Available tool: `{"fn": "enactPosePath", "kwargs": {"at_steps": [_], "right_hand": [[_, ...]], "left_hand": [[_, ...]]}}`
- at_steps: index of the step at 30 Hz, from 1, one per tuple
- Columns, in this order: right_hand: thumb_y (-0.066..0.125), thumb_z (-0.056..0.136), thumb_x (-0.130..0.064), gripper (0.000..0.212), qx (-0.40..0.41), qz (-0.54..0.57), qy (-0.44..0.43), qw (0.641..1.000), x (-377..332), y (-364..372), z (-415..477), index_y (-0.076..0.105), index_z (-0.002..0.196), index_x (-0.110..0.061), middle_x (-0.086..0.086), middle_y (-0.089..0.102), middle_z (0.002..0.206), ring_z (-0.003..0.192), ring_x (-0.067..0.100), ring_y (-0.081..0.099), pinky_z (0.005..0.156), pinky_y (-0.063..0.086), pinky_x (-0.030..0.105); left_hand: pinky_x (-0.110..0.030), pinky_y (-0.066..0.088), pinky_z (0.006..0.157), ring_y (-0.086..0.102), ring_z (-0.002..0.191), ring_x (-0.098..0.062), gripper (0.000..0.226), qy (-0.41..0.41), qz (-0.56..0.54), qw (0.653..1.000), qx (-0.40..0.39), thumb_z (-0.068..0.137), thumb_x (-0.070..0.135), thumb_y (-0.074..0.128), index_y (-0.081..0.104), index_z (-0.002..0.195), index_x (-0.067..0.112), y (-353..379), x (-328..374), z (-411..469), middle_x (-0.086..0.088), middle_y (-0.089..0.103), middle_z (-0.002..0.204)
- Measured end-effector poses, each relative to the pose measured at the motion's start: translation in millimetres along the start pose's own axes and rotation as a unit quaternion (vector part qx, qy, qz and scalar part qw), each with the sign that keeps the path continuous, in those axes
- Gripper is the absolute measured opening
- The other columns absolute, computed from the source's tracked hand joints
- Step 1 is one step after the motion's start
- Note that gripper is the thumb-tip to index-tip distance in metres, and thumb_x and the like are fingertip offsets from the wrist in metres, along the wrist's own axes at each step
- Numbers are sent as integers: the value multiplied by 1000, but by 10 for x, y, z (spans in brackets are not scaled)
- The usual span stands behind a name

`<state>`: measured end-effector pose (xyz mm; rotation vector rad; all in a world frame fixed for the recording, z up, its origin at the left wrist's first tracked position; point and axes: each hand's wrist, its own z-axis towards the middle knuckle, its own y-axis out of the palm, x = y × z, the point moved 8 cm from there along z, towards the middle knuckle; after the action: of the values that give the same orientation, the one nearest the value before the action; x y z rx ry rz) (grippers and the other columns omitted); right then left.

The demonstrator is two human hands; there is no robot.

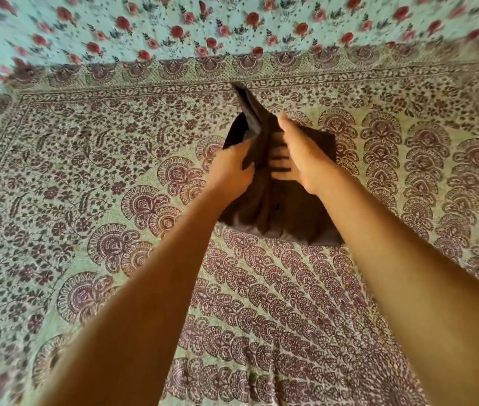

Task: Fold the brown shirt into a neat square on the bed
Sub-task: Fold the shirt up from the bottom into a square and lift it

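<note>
you're mid-fold: the brown shirt [288, 212] lies near the middle of the bed, already narrowed to a rough rectangle, and judging by the ridge gathered between your hands you're bringing one side panel across the centre. your left hand [229, 167] pinches a bunched edge of the cloth between thumb and curled fingers, lifting it off the bed. your right hand [302, 156] sits just beside it, its fingers [279, 164] curled in against the raised ridge and gripping it. above them a loose flap [250, 112] of the shirt stands up in a narrow point, paler on its inner face. the next move probably calls for laying that lifted panel flat across the body, lining its edge up with the straight near hem, then smoothing out the ridge before any halving toward a square. the fabric looks thin, matte and limp, so it should crease easily but may slip out of line. beneath it is a block-printed bedspread [100, 177] with maroon paisley fans on pale green, slightly rumpled, and beyond it a turquoise sheet with red roses [173, 27], blurred.
</note>
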<state>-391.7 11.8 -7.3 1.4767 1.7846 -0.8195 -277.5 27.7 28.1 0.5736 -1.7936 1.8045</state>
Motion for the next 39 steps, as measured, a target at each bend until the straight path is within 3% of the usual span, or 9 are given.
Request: {"fn": "enactPosePath", "kwargs": {"at_steps": [4,8,12,15,20,23,28,32,39], "right_hand": [[58,78,-62,52,22,-40,12,999,-379,-55,-241,55,106,-18,3,60,105,98,25,58,87,53,44],[62,87,-13,29,146,-131,-18,980,-492,-320,-489,51,112,-6,8,57,105,88,24,53,83,53,41],[54,91,-10,34,152,-188,-31,970,-542,-422,-800,45,123,-3,11,52,118,100,25,48,90,42,36],[61,88,-17,36,109,-182,-29,977,-607,-446,-1117,47,120,-6,10,53,122,100,24,49,88,41,33],[65,84,-16,28,18,-113,-46,992,-905,-355,-1910,59,110,-11,0,63,102,90,19,59,85,45,30],[65,80,-15,21,-45,-38,-61,996,-1041,-279,-2353,68,101,-12,1,73,87,81,19,68,82,53,30],[59,78,-13,20,-147,108,-57,982,-1063,-132,-2956,75,69,-9,5,72,67,58,16,68,55,57,25],[68,57,-17,11,-162,130,-55,977,-960,-172,-3233,74,59,-9,5,71,64,56,15,68,53,56,23],[64,83,-22,22,-80,53,6,995,-516,-700,-3361,75,67,-11,5,70,65,57,19,67,75,52,33]], "left_hand": [[-37,40,68,60,93,-37,43,70,174,982,-16,89,6,44,48,130,17,-37,557,-200,-17,64,100],[-32,35,65,61,95,-35,46,119,195,973,-38,90,10,45,39,135,17,-74,852,-412,-13,63,106],[-13,45,67,63,77,-4,40,90,-166,972,-141,94,24,53,50,132,15,-279,886,-727,2,65,103],[-16,50,70,65,79,-3,24,-50,-401,915,6,96,18,48,61,114,8,-774,398,-875,0,68,98],[-46,28,109,42,128,-25,46,-255,-421,868,69,100,39,34,39,138,14,-947,-199,-1401,-10,46,140],[-8,29,99,32,132,-19,49,-270,-397,877,-2,104,34,23,25,145,8,-852,-146,-1688,-3,33,144],[-31,56,78,65,103,-22,72,-299,-642,704,-54,93,63,17,72,106,19,-700,124,-2006,-7,69,112],[-34,55,80,64,106,-23,70,-268,-702,659,-42,91,65,21,69,112,19,-879,354,-2234,-7,66,118],[-23,56,56,68,62,-15,30,-246,-578,776,-58,84,9,48,74,68,12,-1555,430,-2666,-3,72,69]]}}
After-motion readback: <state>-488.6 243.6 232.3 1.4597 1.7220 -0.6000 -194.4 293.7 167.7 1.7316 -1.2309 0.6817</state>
